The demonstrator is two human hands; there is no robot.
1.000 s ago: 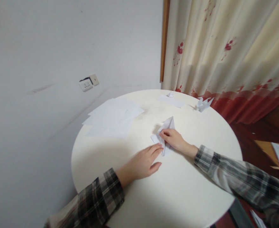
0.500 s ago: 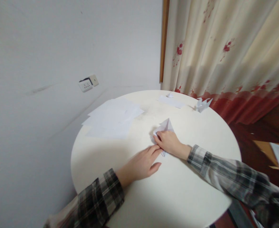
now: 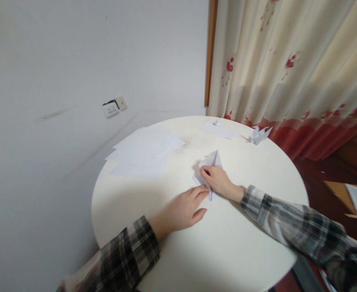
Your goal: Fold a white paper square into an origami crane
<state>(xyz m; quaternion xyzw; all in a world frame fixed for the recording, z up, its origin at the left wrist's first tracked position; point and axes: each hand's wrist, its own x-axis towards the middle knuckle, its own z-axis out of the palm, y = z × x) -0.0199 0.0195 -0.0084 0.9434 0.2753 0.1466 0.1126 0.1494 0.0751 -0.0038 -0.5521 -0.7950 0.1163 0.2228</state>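
A partly folded piece of white paper (image 3: 214, 158) lies on the round white table (image 3: 239, 239), its pointed end facing away from me. My right hand (image 3: 220, 179) pinches a flap of it between thumb and fingers. My left hand (image 3: 181, 208) rests just nearer to me, its fingers stretched out flat and the fingertips pressing the paper's lower left part. The thumb stands apart from the other fingers. Both hands cover the middle of the folds.
Loose white sheets (image 3: 143, 150) overlap at the table's left. A folded paper crane (image 3: 260, 136) stands near the right rim. Toward the back, a small paper piece (image 3: 218, 123) sits by a flat sheet (image 3: 219, 130). Beyond are a wall socket (image 3: 110, 109) and a flowered curtain (image 3: 266, 61).
My right hand has shifted slightly right and away from the left fingertips, drawing the flap with it. More of the paper's lower left edge shows. My left hand has barely moved.
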